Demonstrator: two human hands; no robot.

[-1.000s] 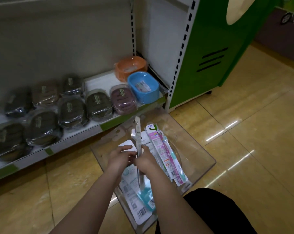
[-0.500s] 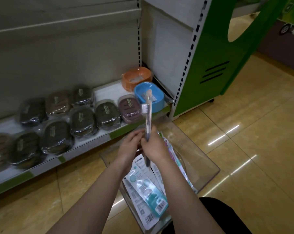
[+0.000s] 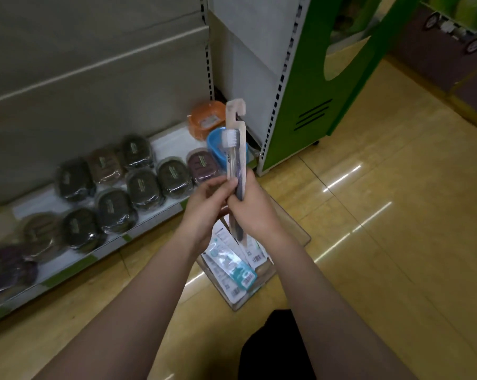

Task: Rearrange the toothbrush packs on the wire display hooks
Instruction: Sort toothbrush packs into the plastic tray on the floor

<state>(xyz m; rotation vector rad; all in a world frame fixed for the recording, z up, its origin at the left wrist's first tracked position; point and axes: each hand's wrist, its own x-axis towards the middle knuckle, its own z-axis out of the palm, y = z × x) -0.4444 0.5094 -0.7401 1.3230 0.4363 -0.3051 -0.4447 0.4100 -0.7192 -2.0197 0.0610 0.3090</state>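
Head view: both hands clasp one upright toothbrush pack (image 3: pixel 235 149), right hand (image 3: pixel 252 208) wrapped round it, left hand (image 3: pixel 207 207) pinching its edge. Below lies a clear bin (image 3: pixel 300 237) of toothbrush packs (image 3: pixel 233 267); beyond, wrapped soap boxes (image 3: pixel 142 185) line the shelf (image 3: pixel 67 272).
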